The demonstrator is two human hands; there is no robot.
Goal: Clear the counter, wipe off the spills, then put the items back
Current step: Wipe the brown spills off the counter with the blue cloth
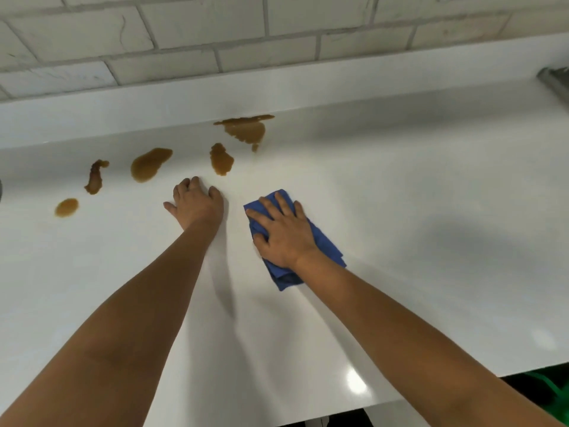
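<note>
1. Five brown spills (244, 129) dot the white counter (431, 195) from nine to twelve o'clock, below a tiled wall (184, 32); a grey metal object (555, 80) sits at two o'clock.
2. The left hand (195, 203) rests flat on the counter, fingers relaxed, holding nothing, just short of the spills.
3. The right hand (284, 234) presses straight, spread fingers onto a folded blue cloth (326, 241) near centre, apart from the spills.

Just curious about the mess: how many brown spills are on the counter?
5, maybe more out of view. Far-left spill; thin streak; oval puddle; blob beyond the left hand; largest spill by the back edge.
</note>
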